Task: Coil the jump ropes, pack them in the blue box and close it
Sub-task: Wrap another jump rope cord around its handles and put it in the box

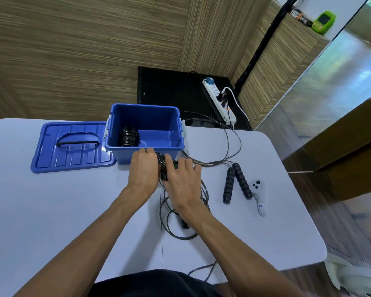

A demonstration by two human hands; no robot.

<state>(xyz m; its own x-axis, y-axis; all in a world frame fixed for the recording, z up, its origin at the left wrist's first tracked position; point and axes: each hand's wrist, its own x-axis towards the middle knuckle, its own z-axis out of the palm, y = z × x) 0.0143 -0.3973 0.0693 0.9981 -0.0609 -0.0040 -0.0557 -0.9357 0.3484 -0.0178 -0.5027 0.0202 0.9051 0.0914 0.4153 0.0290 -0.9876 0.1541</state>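
The open blue box (124,153) stands at the table's far middle with one coiled black jump rope (129,136) in its left end. Its blue lid (51,151) lies flat to its left. In front of the box my left hand (142,170) and my right hand (183,179) both hold a tight black coil of rope (164,169) between them. Loose loops of that rope (176,219) trail on the table under my right wrist. A third rope's black foam handles (235,182) lie to the right, and its cord (229,144) runs off the far edge.
A white controller (259,198) lies at the right of the handles on the white table (62,211). Beyond the table a white power strip (220,101) sits on a black mat. A white fan (351,277) stands on the floor at lower right.
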